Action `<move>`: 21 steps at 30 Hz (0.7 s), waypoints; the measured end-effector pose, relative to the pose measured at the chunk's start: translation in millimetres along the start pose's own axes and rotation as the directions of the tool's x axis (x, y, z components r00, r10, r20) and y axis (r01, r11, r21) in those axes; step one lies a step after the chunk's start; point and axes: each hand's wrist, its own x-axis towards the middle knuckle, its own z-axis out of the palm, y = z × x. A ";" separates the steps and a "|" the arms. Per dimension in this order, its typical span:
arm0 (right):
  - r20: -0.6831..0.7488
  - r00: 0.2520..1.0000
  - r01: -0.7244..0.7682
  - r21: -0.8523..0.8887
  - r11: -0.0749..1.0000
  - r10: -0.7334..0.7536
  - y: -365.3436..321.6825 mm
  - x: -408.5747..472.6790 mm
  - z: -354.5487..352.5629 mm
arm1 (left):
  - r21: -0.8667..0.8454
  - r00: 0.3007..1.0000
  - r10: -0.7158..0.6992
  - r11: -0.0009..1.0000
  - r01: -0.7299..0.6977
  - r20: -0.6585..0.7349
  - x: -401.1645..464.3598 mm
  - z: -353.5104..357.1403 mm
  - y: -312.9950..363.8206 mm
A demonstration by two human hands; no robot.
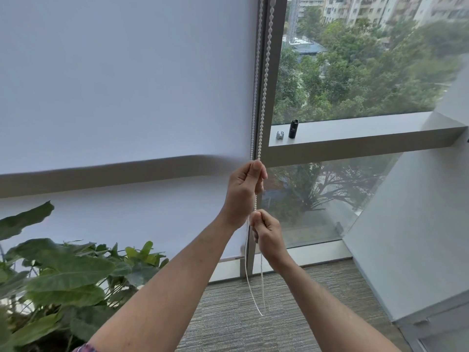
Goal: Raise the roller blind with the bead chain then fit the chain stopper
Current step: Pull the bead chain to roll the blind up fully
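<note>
A white roller blind (121, 85) covers the left window down to near the floor. Its white bead chain (266, 72) hangs in two strands along the grey window post and loops low above the carpet. My left hand (243, 191) is closed around the chain at sill height. Just below it, my right hand (269, 232) pinches the same strand. A small grey clip-like piece (279, 135), possibly the chain stopper, lies on the window ledge (368, 130) to the right of the post.
A black cylinder (293, 128) stands beside the grey piece on the ledge. A large-leaved plant (66, 273) fills the lower left. Grey carpet (253, 313) lies below, and a white wall (418, 224) angles in at the right.
</note>
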 end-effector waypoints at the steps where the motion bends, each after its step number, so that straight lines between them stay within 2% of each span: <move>1: 0.036 0.999 -0.020 0.028 0.999 0.019 -1.2 1.2 -2.4 | 0.010 1.000 0.003 1.000 -0.003 -0.009 -0.8 -1.0 0.9; 5: 0.128 0.990 -0.055 0.031 0.998 0.050 -9.4 12.5 -12.3 | 0.033 1.000 0.010 0.999 -0.010 -0.007 -5.9 0.4 0.9; 8: 0.071 0.992 -0.112 0.056 0.992 0.108 -21.8 23.3 -16.9 | 0.090 1.000 0.001 0.996 -0.001 -0.002 -12.6 0.7 -5.0; 13: -0.024 1.000 -0.001 0.173 0.985 0.005 -63.9 34.8 -12.7 | 0.071 0.996 -0.084 0.994 0.085 -0.011 -36.5 -10.8 -33.0; 18: 0.045 0.986 0.140 0.269 0.953 -0.157 -111.5 37.1 8.3 | 0.149 0.988 -0.146 0.977 0.153 -0.058 -53.6 -19.0 -56.3; 21: 0.011 0.977 0.200 0.297 0.934 -0.213 -122.3 37.3 16.0 | 0.207 0.981 -0.184 0.959 0.193 -0.064 -62.9 -22.5 -64.2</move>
